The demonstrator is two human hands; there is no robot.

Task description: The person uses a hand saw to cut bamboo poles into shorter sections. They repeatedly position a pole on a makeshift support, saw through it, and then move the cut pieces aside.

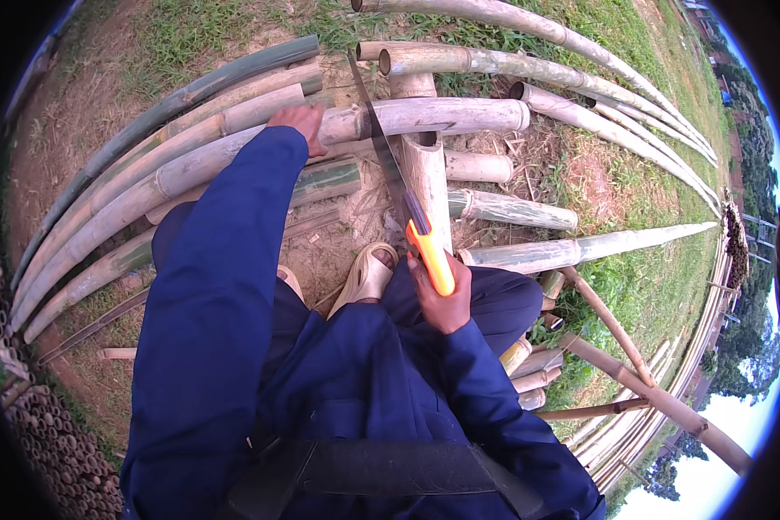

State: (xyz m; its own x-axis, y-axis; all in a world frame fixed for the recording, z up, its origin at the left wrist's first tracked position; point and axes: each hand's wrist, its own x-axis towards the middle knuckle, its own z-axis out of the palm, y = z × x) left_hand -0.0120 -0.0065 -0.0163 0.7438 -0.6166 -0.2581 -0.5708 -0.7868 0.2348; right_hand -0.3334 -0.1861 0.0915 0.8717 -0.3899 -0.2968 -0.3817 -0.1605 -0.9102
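Navy jacket (347, 373), dark trousers (498, 303), beige open-toed sandals (357, 288)

The jacket's plain left sleeve (212, 251) and right sleeve (504, 403) are long and creased, reaching the wrists and leaving the left hand (300, 126) and right hand (452, 303) bare; a broad black strap (364, 466) crosses over the jacket, dark blue trousers show beyond it, and farther from the jacket come the smooth, wide-banded sandals.

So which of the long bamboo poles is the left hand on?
The left hand is on the pale pole that runs past the saw; the left-side poles above it, including the dark green pole, stop short of the saw.
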